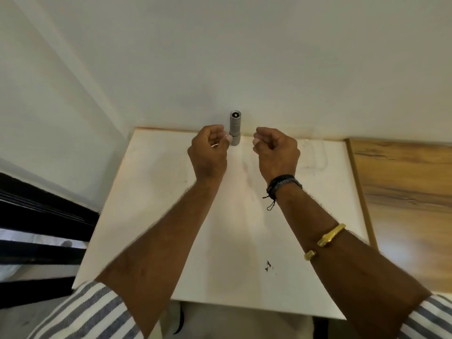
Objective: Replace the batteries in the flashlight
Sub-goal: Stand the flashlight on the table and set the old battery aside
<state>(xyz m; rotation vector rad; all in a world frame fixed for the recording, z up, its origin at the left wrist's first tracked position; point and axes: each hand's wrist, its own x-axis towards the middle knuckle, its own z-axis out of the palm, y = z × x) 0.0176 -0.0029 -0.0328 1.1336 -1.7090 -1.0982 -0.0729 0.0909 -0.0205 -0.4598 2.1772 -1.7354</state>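
Nearest to me, my striped sleeves (80,311) sit pushed up at the bottom corners, and both bare forearms reach out over the white tabletop (151,192). A gold bangle (325,238) rides my right forearm, with dark corded bands (283,183) at that wrist. A few small dark specks (268,265) mark the table between my arms.

Farther out, my left hand (208,152) is loosely curled, its fingertips (228,137) brought together and touching, or all but touching, the lower left side of the flashlight (235,128); I cannot tell whether they actually pinch it. My right hand (277,151) hangs curled to the flashlight's right, fingers bent in toward the palm, apart from the flashlight and holding nothing I can see.

The flashlight is a grey cylinder standing upright at the table's far edge, right against the white wall (244,57), its top end facing up. Nothing lies between my hands and it. To the right, a wood-grain surface (403,192) adjoins the table; to the left, dark slats (36,216).
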